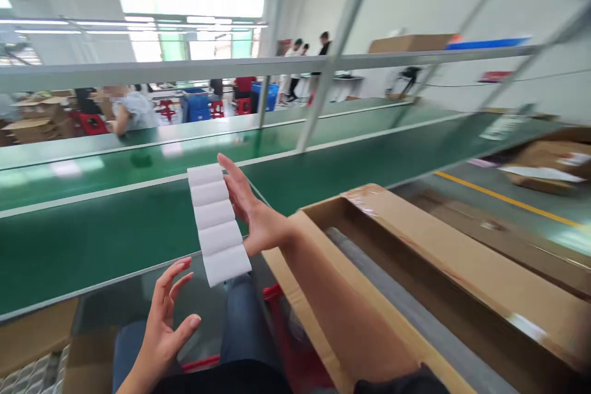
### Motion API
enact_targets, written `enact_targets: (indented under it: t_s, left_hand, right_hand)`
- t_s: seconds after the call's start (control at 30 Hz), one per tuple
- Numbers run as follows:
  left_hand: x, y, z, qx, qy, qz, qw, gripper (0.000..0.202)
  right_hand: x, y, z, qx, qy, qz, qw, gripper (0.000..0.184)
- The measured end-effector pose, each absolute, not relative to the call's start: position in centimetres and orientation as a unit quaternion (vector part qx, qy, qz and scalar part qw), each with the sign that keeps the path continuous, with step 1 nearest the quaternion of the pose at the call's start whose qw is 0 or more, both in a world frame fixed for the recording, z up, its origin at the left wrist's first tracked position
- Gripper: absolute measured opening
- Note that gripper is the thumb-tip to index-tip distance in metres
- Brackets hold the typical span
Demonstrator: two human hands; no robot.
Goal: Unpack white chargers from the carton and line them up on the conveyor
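Observation:
My right hand (pixel 258 215) grips a row of several small white boxes (pixel 217 228), lined up side by side like a strip. One finger extends past the far end of the row; the other fingers are partly hidden behind it. The row is tilted above the near edge of the green conveyor belt (pixel 138 234). Lower and to the left, my left hand (pixel 166 314) is open, thumb and fingers apart, with nothing in it. It is close to the near end of the row but not touching.
A long open cardboard box (pixel 462 258) stands to my right, under my right forearm. Another carton (pixel 32 332) with packed white pieces is at lower left. A metal frame post (pixel 323 86) rises from the conveyor. A person (pixel 132 108) sits beyond it.

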State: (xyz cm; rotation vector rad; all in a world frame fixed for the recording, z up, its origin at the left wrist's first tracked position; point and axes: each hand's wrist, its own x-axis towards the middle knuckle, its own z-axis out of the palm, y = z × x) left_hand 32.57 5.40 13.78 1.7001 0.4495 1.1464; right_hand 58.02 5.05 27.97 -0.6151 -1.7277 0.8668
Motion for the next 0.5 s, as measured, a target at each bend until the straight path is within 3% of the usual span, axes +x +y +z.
enact_targets:
  t_s: [0.1,0.23,0.4,0.5]
  left_hand:
    - [28.2,5.2,14.7,0.662,0.251,0.53,0.466,0.07]
    - [24.1,4.5,15.7,0.608,0.324,0.57,0.448,0.089]
    - [19.9,3.9,14.9,0.646,0.363,0.511,0.435,0.093]
    - [18.4,3.9,14.6,0.694,0.318,0.505,0.404,0.084]
  right_hand:
    - [50.1,7.2,23.2,-0.162,-0.587,0.548,0.574,0.145]
    - [41.3,5.7,17.3,-0.173,-0.36,0.73,0.555,0.126]
    - [35.5,3.5,13.0,-0.199,-0.262,0.801,0.499,0.13]
    - [33.9,2.5,11.0,-0.2,-0.252,0.815,0.481,0.116]
